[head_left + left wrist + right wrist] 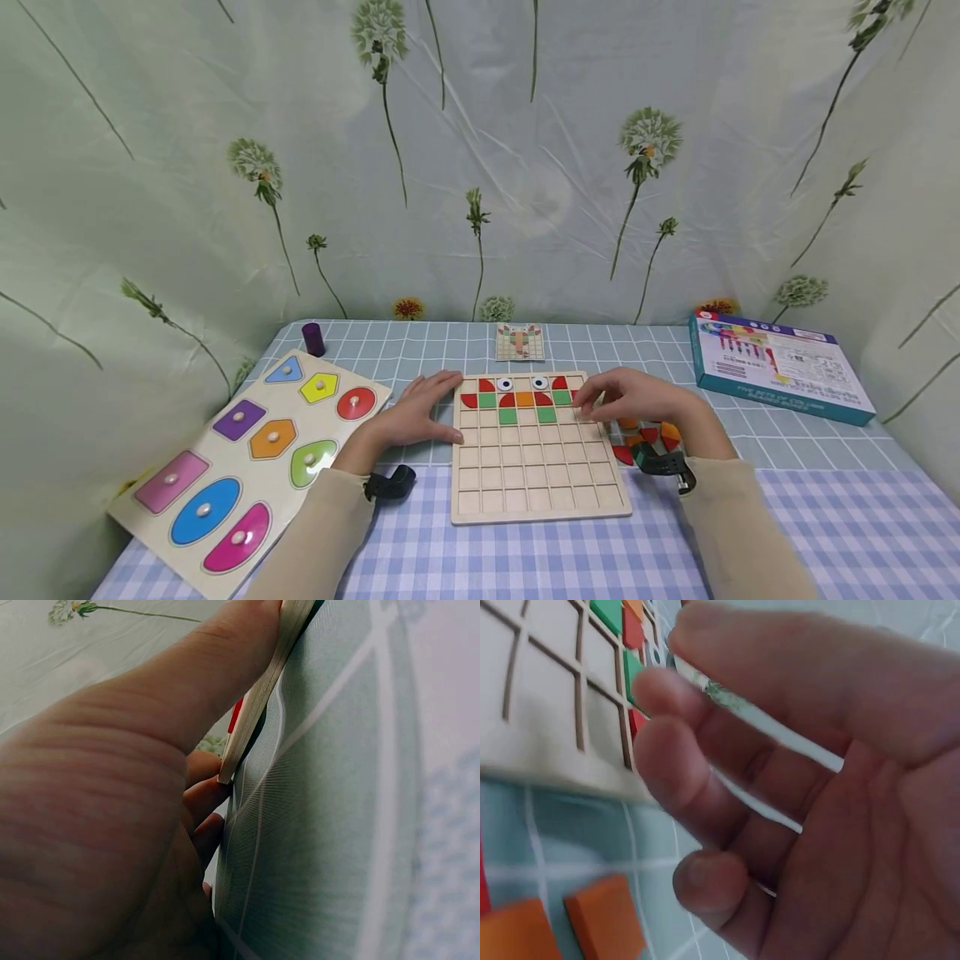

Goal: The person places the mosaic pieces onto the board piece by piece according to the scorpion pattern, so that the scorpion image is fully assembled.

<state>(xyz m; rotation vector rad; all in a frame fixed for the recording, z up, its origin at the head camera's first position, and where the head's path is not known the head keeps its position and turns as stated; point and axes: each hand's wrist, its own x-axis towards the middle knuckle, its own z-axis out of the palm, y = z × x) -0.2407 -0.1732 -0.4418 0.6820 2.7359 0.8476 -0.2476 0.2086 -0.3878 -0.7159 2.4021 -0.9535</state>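
A wooden grid board (pixel 525 479) lies on the table with red, green and orange pieces and two eye discs in its upper rows. My left hand (pixel 416 412) rests at the board's left edge, thumb and fingers spread along the rim. Over the board's upper right corner, my right hand (pixel 633 396) has its fingers loosely bent, fingertips at a red piece (pixel 636 722) by the edge. No piece shows between those fingers in the right wrist view. Loose orange pieces (pixel 606 919) and a red piece (pixel 622 454) lie under the right wrist.
A pattern card (pixel 520 342) lies behind the board. On the left is a knobbed shape puzzle (pixel 285 400) with a purple cylinder (pixel 313 340) behind it. A teal-edged game box (pixel 780 362) sits at the back right. A floral cloth (pixel 480 158) hangs behind the table.
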